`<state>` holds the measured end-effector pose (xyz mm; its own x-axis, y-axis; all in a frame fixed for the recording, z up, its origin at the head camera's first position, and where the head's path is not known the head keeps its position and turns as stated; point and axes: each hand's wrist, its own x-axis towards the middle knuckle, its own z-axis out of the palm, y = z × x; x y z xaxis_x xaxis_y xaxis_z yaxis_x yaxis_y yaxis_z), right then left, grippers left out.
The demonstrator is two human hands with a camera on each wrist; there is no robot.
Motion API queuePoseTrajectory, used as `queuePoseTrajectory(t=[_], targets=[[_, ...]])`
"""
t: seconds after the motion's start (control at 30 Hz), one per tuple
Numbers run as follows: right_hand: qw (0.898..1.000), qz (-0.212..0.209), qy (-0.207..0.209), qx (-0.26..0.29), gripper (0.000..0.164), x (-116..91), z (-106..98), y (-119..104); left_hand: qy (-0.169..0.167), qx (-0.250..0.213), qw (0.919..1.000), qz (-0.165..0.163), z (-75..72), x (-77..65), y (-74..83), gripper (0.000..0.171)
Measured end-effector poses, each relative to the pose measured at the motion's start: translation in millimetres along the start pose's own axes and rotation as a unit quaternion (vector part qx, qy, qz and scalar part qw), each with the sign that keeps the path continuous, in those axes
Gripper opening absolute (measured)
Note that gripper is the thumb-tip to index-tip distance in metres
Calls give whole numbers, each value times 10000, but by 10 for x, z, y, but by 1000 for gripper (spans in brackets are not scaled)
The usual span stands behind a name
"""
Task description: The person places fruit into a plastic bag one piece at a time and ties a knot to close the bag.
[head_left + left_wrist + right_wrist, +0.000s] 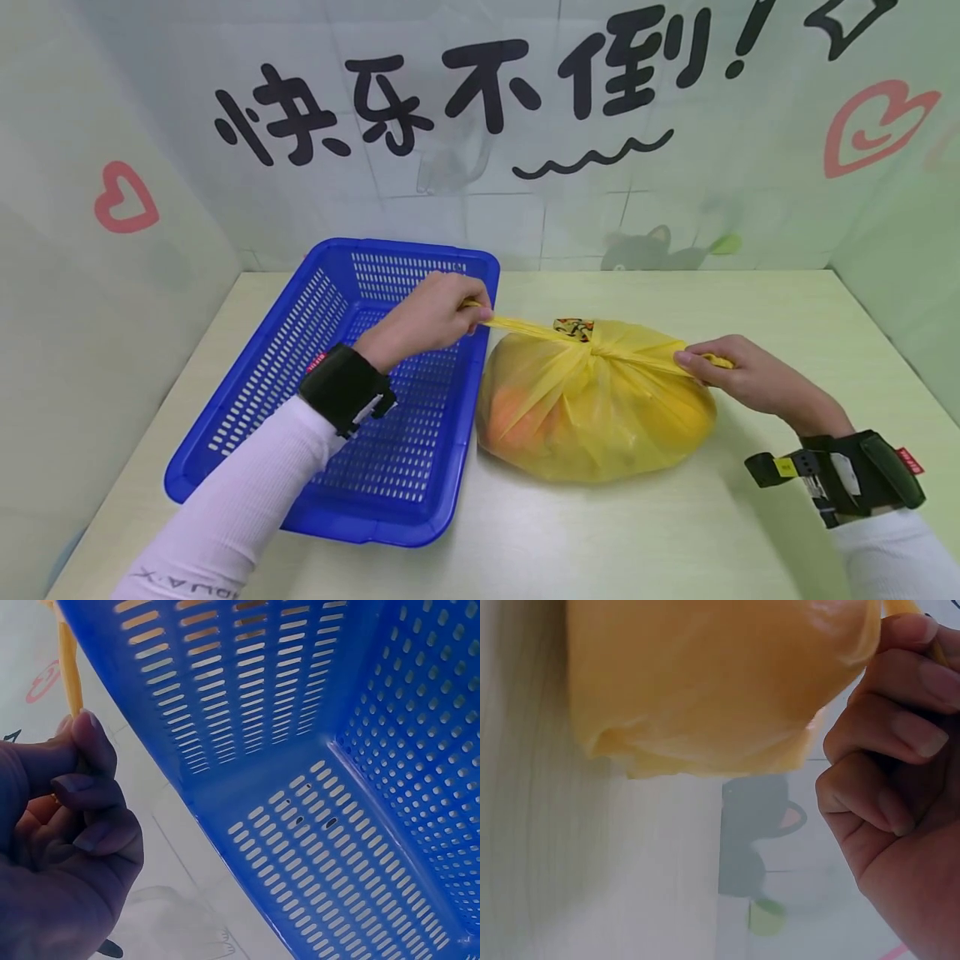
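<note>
A full yellow plastic bag (pixel 600 425) sits on the table, its top drawn together in a knot at the middle. Orange contents show through its left side; what they are is hidden by the plastic. My left hand (pixel 438 312) pinches one twisted end of the bag above the basket's right rim. On the other side my right hand (pixel 750 375) pinches the opposite end between thumb and fingers. Both ends are stretched taut. In the left wrist view the yellow strip (pixel 70 671) runs up from the fingertips. The right wrist view shows the bag's side (pixel 720 690) beside curled fingers.
A blue perforated plastic basket (pixel 468 467) stands directly left of the bag, under the left forearm. The pale wooden table (pixel 600 542) meets a light wall covering (pixel 495 225) with black characters and pink hearts at the back and sides.
</note>
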<state>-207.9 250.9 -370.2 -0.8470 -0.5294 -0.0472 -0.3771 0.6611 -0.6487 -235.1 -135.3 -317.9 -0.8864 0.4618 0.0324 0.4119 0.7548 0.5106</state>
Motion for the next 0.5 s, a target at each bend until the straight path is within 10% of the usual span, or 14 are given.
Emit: queuePoseTrajectory(t=[0.5], targets=[[9998, -61, -17, -166, 29, -40, -7, 87, -11, -126, 9998, -159, 19, -9, -90, 13]])
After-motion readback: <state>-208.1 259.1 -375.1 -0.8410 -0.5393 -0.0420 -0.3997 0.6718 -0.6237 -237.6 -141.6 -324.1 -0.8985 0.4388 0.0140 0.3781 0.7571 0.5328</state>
